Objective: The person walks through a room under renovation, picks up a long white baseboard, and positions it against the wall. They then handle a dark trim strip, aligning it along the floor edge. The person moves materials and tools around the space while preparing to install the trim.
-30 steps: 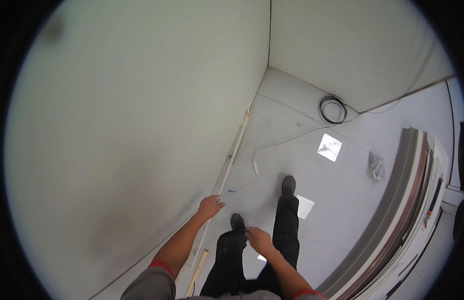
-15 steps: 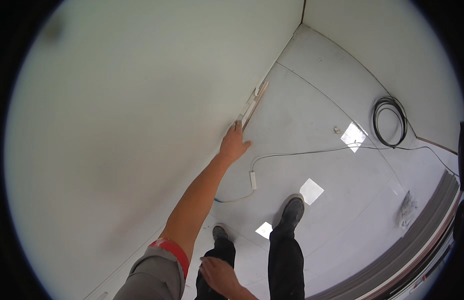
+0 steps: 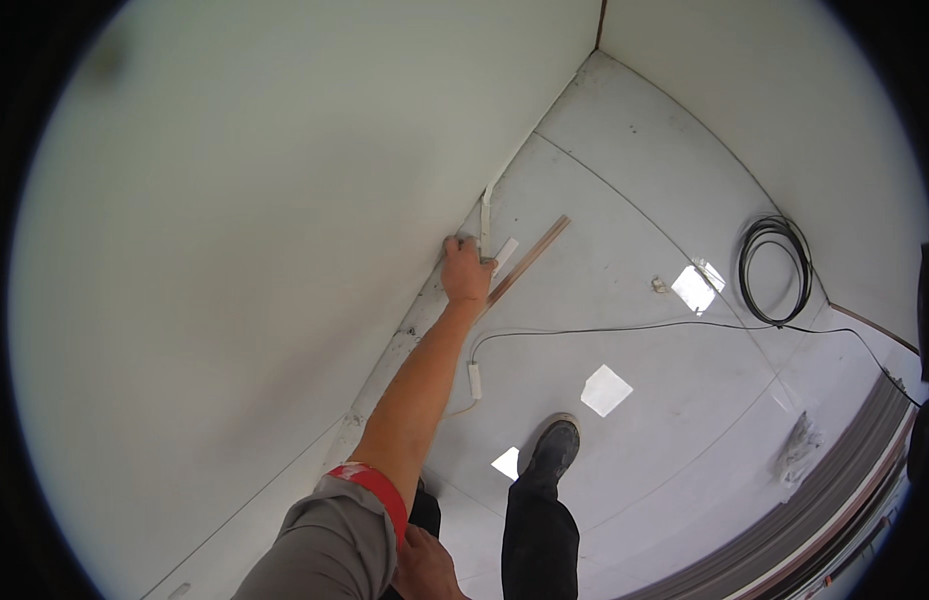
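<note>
At the foot of the left wall my left hand (image 3: 468, 268) has its fingers bent round a long white strip (image 3: 486, 215), which runs along the skirting line under it. A short white piece (image 3: 508, 248) lies just right of this hand, beside a narrow wooden batten (image 3: 535, 257) lying diagonally on the floor. Low in the view, my right hand (image 3: 430, 567) is by my leg and left sleeve, its fingertips hidden there.
A coil of black cable (image 3: 775, 310) lies by the right wall (image 3: 765, 90); a thin cable runs from it to a small white block (image 3: 474, 380). A crumpled plastic bag (image 3: 798, 450) and stacked long profiles (image 3: 825, 500) lie at the lower right. Bright squares show on the floor.
My left hand has moved forward along the wall's foot. The batten now lies further out from the wall, at an angle. My right hand has dropped toward the bottom, partly behind my left arm.
</note>
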Motion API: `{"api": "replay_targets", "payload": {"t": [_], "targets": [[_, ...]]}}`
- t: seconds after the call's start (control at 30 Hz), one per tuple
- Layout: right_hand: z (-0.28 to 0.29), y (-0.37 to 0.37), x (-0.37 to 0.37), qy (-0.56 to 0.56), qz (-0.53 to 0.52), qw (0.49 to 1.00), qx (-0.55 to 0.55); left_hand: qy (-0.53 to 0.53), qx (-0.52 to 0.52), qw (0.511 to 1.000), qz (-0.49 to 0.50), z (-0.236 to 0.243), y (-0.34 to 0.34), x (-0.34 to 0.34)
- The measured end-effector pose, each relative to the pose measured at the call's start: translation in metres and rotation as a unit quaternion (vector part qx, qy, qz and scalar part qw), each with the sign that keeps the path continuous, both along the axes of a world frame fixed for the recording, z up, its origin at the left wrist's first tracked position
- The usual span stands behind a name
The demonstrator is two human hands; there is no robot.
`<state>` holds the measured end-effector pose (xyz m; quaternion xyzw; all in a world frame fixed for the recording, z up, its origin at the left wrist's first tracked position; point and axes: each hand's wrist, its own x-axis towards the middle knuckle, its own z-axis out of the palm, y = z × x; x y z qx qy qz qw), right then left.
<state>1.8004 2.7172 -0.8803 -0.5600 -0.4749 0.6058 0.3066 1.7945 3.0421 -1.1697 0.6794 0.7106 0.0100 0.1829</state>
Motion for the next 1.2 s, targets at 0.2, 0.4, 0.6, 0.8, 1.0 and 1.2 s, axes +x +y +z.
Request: {"api": "replay_targets", "payload": {"t": [0.2, 0.4, 0.6, 0.8, 1.0, 1.2], "targets": [[0.013, 0.019, 0.01, 0.042, -0.02, 0.999, -0.014, 0.024, -0.132, 0.986, -0.099, -0.012, 0.01, -0.017], [0.015, 0.034, 0.005, 0.046, -0.038, 0.998, -0.024, -0.008, 0.108, 0.961, -0.255, 0.016, 0.027, 0.015], [0.012, 0.03, 0.012, 0.051, -0.043, 0.997, -0.034, -0.134, 0.038, 0.982, 0.129, 0.001, 0.061, 0.036], [0.009, 0.025, 0.02, 0.063, -0.049, 0.996, -0.027, -0.54, -0.025, 0.742, 0.397, -0.024, 0.069, 0.037], [0.008, 0.022, 0.038, 0.035, -0.055, 0.997, -0.034, -0.507, -0.042, 0.777, 0.37, -0.039, 0.072, 0.031], [0.009, 0.028, 0.041, 0.052, -0.062, 0.995, -0.052, -0.35, -0.219, 0.91, 0.033, -0.039, 0.052, 0.081]]}}
